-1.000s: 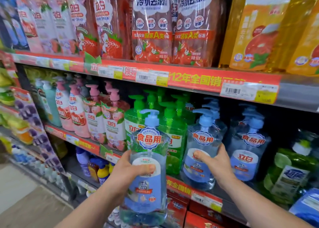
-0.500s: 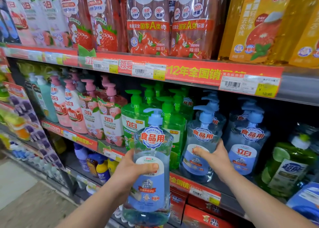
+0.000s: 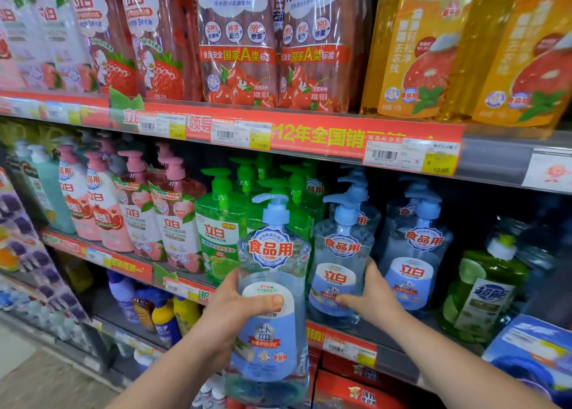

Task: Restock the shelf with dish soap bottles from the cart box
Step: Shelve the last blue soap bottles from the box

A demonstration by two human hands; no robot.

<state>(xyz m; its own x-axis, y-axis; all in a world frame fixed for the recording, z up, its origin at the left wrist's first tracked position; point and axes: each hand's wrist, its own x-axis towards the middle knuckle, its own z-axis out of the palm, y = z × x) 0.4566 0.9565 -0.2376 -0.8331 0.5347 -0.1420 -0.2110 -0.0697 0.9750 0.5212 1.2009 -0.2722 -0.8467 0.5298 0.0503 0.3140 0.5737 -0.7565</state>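
My left hand [image 3: 235, 312] grips a clear blue pump bottle of dish soap [image 3: 272, 331] upright in front of the middle shelf, thumb across its label. My right hand [image 3: 371, 300] holds the front blue bottle [image 3: 340, 263] that stands on the shelf, thumb on its label and fingers round its right side. Another blue bottle [image 3: 414, 253] stands just right of it, with more blue pumps behind. The cart box is out of view.
Green pump bottles [image 3: 223, 222] and pink ones [image 3: 136, 210] fill the shelf to the left. A dark green bottle [image 3: 483, 291] stands at right. The red price rail [image 3: 340, 340] edges the shelf; refill pouches [image 3: 238, 37] hang above. Lower shelves hold small bottles.
My right hand has closed round the front blue shelf bottle, thumb now on its label. The bottle in my left hand has stayed in front of the shelf, barely shifting.
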